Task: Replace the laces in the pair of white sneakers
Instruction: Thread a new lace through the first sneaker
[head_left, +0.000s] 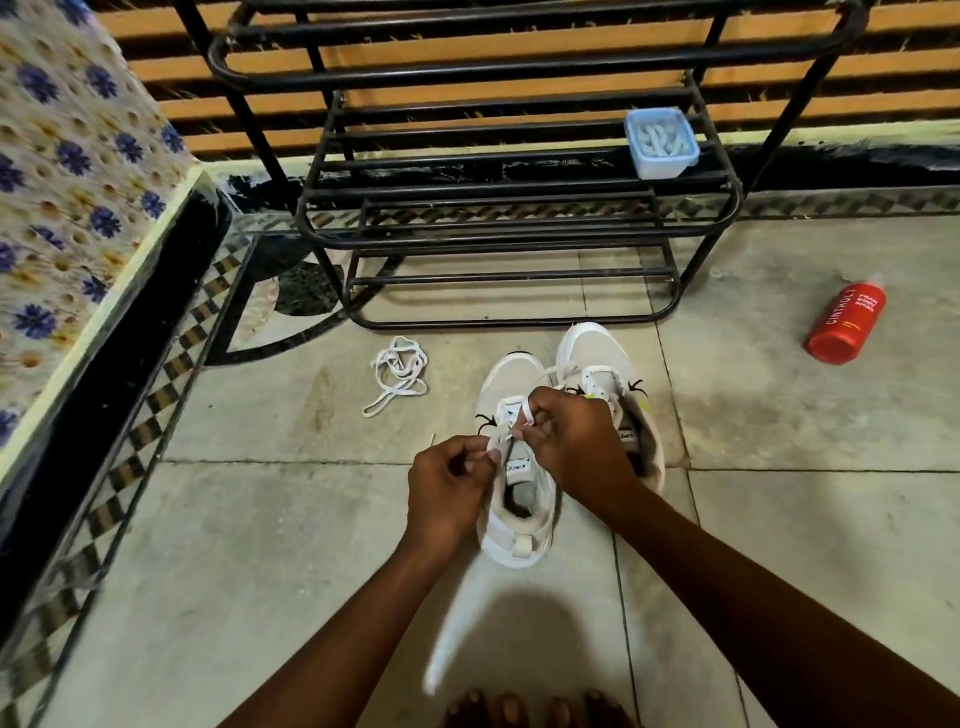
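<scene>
Two white sneakers stand side by side on the tiled floor, toes pointing away from me. Over the tongue of the left sneaker (511, 384), my left hand (449, 486) pinches one end of a white lace (525, 410). My right hand (574, 436) pinches the lace's other part just above the eyelets. The right sneaker (597, 348) lies partly behind my right hand. A loose white lace (397, 374) lies tangled on the floor to the left of the shoes.
A black metal shoe rack (509, 208) stands right behind the sneakers, with a clear lidded plastic box (661, 141) on its shelf. A red bottle (845, 322) lies on the floor at the right. A floral-covered bed edge (78, 208) runs along the left. My toes (540, 709) show at the bottom.
</scene>
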